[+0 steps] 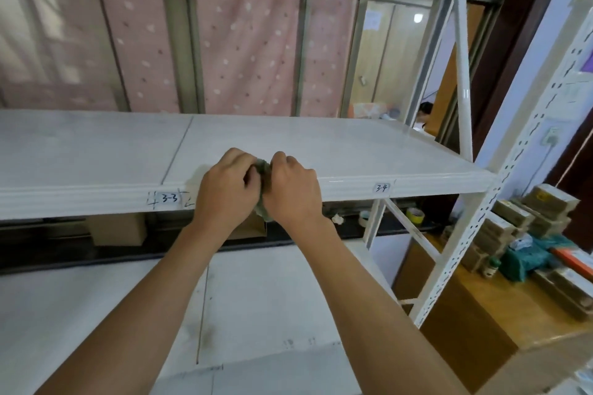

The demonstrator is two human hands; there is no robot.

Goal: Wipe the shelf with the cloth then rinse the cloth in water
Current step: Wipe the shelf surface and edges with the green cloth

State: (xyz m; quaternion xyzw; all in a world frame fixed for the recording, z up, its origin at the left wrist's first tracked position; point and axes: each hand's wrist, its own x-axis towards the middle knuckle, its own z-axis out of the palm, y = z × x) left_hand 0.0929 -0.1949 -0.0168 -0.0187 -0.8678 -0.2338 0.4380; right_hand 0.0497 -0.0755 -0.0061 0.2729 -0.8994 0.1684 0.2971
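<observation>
A white metal shelf (353, 144) runs across the middle of the view, its front edge labelled 3-3 and 3-4. My left hand (226, 189) and my right hand (293, 191) are together at that front edge, between the two labels. Both grip a bunched green cloth (263, 170), which shows only as a narrow strip between the hands and a bit below them. Most of the cloth is hidden by my fingers.
A lower white shelf (272, 292) lies under my arms. The rack's upright post (500, 183) stands at the right. Beyond it a wooden surface (481, 308) carries stacked boxes (529, 212) and a teal bag (526, 258). Pink curtains (244, 48) hang behind.
</observation>
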